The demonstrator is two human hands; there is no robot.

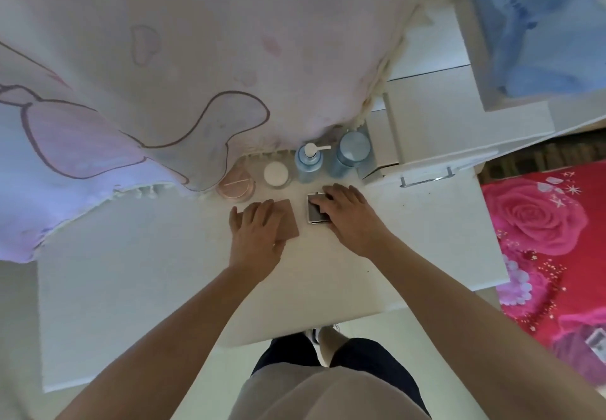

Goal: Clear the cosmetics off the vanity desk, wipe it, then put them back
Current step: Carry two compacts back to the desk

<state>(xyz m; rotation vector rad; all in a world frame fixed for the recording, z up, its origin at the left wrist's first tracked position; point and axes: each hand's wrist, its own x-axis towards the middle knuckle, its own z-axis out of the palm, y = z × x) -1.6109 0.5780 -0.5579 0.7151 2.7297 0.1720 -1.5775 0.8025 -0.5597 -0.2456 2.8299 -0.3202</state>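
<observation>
Left hand [255,226] lies flat on a brown palette [288,222]; the right hand [347,213] curls over a silver compact [315,214], both on the white vanity desk [164,255]. Behind stand a pink compact [236,185], white-lidded jar [276,173], pump bottle [308,163] and blue bottle [351,154].

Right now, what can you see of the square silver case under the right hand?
The square case is small and flat, silver-rimmed with a dark grey top, glossy like metal or plastic. It lies flat on the white desk, in front of the blue pump bottle. The right hand covers its right half, fingers curled over it.
</observation>
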